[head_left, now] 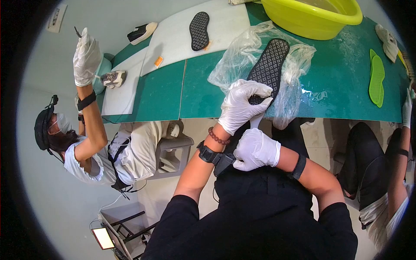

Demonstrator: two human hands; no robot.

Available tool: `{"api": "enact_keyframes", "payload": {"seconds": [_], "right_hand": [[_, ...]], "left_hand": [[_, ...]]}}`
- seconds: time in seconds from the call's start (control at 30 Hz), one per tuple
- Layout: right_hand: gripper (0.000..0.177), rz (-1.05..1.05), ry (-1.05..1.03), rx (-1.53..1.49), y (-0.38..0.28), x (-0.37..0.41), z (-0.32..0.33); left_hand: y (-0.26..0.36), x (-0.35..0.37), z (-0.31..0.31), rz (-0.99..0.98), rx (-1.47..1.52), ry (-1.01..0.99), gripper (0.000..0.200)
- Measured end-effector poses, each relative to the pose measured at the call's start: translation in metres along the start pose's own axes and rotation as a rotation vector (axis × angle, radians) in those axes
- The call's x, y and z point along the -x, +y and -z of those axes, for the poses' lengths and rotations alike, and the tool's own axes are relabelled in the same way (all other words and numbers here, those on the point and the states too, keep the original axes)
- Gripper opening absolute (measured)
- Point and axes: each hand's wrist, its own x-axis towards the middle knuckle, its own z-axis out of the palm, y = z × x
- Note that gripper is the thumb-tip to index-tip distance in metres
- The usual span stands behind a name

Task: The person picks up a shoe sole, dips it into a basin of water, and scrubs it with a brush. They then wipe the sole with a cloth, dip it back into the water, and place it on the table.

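Note:
My left hand [245,104], in a white glove, grips the near end of a black shoe sole [269,63]. The sole has a diamond-patterned face and lies tilted over a crumpled clear plastic bag [297,71] at the table's near edge. Just below, my right hand [258,149], also gloved, is closed in a fist. Between the two hands shows a short white piece [255,120]; its kind is hidden by the fingers. A second black patterned sole [199,31] lies on a white board farther off.
A yellow-green basin [312,19] stands at the back of the green table [203,82]. Green insoles [376,78] and a shoe [386,42] lie right; a black-and-white shoe [142,33] lies left. One masked co-worker [86,147] sits left, another person [372,164] right.

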Motion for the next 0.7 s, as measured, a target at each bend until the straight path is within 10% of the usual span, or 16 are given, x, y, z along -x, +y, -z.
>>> {"api": "enact_keyframes", "payload": {"seconds": [0.2,0.33,0.7], "right_hand": [[0.031,-0.012,0.003,0.020,-0.001,-0.001,-0.003],[0.031,-0.018,0.012,0.050,0.001,-0.003,-0.010],[0.029,-0.014,-0.001,0.052,-0.001,-0.005,-0.003]], "left_hand": [[0.007,-0.002,0.012,0.025,-0.094,-0.150,0.037],[0.011,0.002,0.028,0.094,-0.033,-0.247,0.085],[0.002,0.005,0.038,0.011,-0.132,-0.291,0.083]]}}
